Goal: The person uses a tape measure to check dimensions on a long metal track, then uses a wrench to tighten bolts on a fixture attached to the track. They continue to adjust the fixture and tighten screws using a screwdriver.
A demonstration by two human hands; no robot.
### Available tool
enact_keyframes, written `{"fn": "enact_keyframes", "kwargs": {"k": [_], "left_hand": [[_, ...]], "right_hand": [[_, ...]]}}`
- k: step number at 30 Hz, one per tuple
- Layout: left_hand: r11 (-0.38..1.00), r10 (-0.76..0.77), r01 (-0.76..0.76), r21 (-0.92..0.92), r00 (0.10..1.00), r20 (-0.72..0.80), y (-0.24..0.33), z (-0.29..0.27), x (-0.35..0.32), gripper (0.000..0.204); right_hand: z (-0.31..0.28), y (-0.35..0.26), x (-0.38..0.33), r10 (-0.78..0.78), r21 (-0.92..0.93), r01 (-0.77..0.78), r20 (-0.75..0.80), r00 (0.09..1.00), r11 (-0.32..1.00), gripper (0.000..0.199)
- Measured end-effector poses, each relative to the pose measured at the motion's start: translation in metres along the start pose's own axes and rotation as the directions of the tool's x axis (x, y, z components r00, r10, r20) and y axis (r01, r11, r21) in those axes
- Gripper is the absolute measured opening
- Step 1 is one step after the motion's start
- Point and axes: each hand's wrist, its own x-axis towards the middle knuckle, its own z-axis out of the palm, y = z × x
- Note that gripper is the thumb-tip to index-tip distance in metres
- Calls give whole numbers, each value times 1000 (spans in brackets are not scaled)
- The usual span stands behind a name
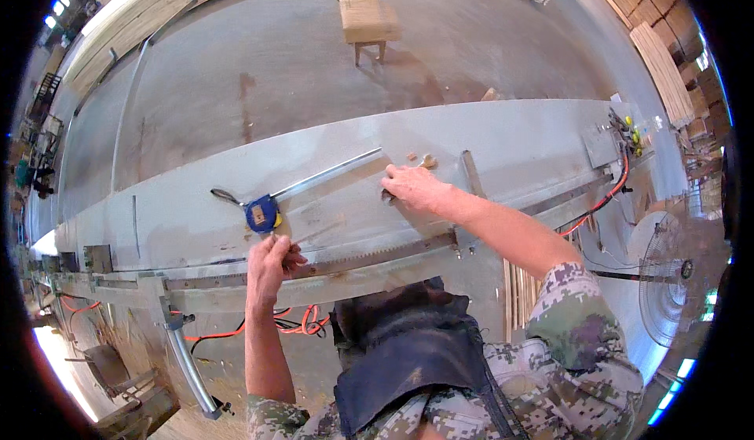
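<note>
Head view, bench: a long grey metal workbench (196,212) runs from the left edge of the picture to the right, with a toothed metal rack rail (377,255) along its near edge.
Head view, tape: a blue and yellow tape measure case (262,214) lies on the bench top near the near edge, its silvery blade (326,175) drawn out and running up and right across the top, flat on the surface, so that it spans the stretch between the two hands.
Head view, left hand: the left hand (271,261) sits at the near edge just beside the case, fingers curled in; it seems to steady the case, but whether it grips anything I cannot tell.
Head view, right hand: the right hand (415,187) lies palm down on the bench top near the far end of the blade, fingers bent and pressing; it looks to pin something small and dark beneath it, though what it is stays hidden.
Head view, small pieces: a few pale wooden bits (424,159) lie just beyond the right hand on the bench top.
Head view, stop: a narrow grey metal bar (470,174) crosses the bench top just right of the right hand.
Head view, surroundings: an orange cable (302,322) hangs below the near edge; a tan padded wooden stool (367,23) stands on the concrete floor well beyond the far edge; stacked pale planks (664,71) lie at the upper right.
</note>
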Motion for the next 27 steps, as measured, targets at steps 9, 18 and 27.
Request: {"fn": "enact_keyframes", "kwargs": {"k": [9, 18, 27], "left_hand": [[779, -54, 79, 622, 997, -59, -48, -9, 55, 44], [937, 199, -187, -295, 980, 10, -37, 135, -79, 14], [653, -229, 427, -625, 898, 375, -77, 337, -69, 37]], "right_hand": [[-13, 4, 10, -153, -160, 192, 229, 961, 968, 16], [-117, 5, -70, -49, 563, 277, -385, 922, 779, 15], [-104, 53, -267, 9, 908, -210, 222, 975, 362, 27]]}}
